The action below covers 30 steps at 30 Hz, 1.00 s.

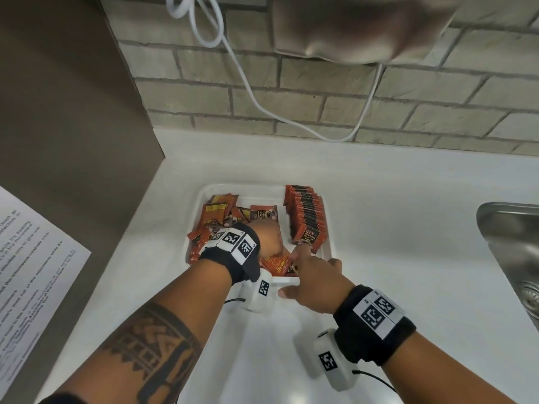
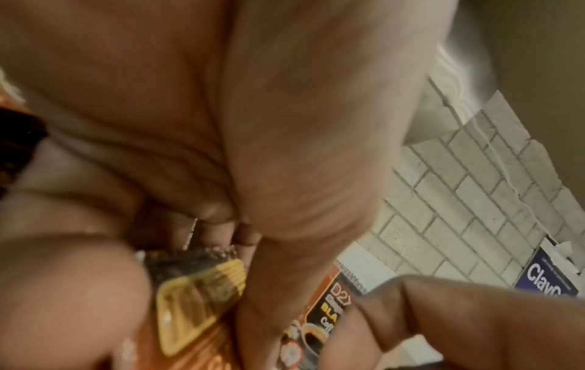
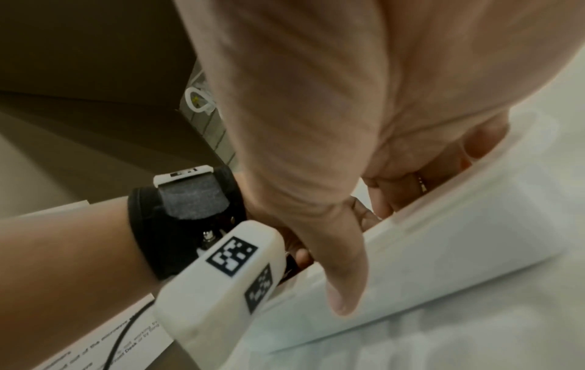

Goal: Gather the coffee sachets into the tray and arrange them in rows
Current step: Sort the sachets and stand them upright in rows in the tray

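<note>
Overhead, the head view shows a white tray point(image 1: 328, 228) on the white worktop point(image 1: 393, 214), near a brick wall point(image 1: 320, 91) with a white cable point(image 1: 248, 88) hanging before it. Along the tray's right side a row of sachets point(image 1: 306, 217) stands on edge, packed face to face; the left side holds loose sachets point(image 1: 215, 217) in a jumble. The left hand point(image 1: 269, 237) reaches down into the loose heap, fingers hidden among the packets. The right hand point(image 1: 313, 278) is at the tray's near edge, its index finger extended to the front packet of the row, thumb spread apart. A steel sink point(image 1: 513, 258) lies at the far right, a printed sheet point(image 1: 32, 272) at the left. In the left wrist view, the fingers point(image 2: 79, 288) curl round a sachet with a yellow panel point(image 2: 202, 295), pinching it; another printed packet point(image 2: 319, 320) sits just beside. In the right wrist view, the right hand's fingers point(image 3: 411, 180) dip behind the tray wall point(image 3: 443, 245); they look bent, but whether they hold anything cannot be told.
</note>
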Tool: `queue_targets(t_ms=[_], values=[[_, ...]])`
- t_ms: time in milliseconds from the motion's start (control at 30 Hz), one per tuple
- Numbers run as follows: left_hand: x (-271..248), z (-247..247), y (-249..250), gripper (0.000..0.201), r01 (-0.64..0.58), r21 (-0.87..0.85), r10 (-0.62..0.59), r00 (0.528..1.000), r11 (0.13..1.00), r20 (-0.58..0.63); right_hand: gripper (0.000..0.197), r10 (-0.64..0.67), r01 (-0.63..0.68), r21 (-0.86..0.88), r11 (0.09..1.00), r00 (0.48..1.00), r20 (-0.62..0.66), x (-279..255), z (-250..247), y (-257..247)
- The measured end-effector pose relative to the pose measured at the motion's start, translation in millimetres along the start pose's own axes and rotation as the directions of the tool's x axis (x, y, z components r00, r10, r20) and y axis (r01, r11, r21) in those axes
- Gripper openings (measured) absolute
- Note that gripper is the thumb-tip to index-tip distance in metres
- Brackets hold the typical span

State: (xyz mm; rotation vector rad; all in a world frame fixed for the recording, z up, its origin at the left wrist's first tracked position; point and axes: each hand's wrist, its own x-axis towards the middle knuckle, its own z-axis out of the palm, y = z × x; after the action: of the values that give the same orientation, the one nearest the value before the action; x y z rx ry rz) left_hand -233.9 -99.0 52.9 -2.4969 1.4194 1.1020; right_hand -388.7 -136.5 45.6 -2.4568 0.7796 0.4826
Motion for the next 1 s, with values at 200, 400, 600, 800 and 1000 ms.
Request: queue_targets(t_ms=[200,400,600,800,1000], values=[[12,6,-7,0.041,0.006,0.006,-0.006,1.0,1.0,-0.002,0.061,-0.024,0.024,0.111,0.994,1.0,0.0,2,-2,3],[13,2,-11,0.031,-0.023,-0.053,0.024,0.999,0.998,0.021,0.065,0.0,0.009,0.162,0.987,0.999,-0.053,3,-12,6],[-3,-13,-16,0.032,-0.061,-0.106,0.061,0.998,0.992,-0.001,0.048,0.037,0.003,0.299,0.954,0.991,-0.127,6,-21,18],[-28,-40,-42,0.026,-0.058,-0.338,0.02,0.993,0.939,-0.113,0.016,0.069,0.087,0.37,0.925,0.918,-0.39,2,-36,19],[-42,-56,-82,0.016,-0.18,-0.729,0.0,0.971,0.66,-0.24,0.01,0.056,0.119,0.385,0.915,0.909,-0.413,5,-48,-1]])
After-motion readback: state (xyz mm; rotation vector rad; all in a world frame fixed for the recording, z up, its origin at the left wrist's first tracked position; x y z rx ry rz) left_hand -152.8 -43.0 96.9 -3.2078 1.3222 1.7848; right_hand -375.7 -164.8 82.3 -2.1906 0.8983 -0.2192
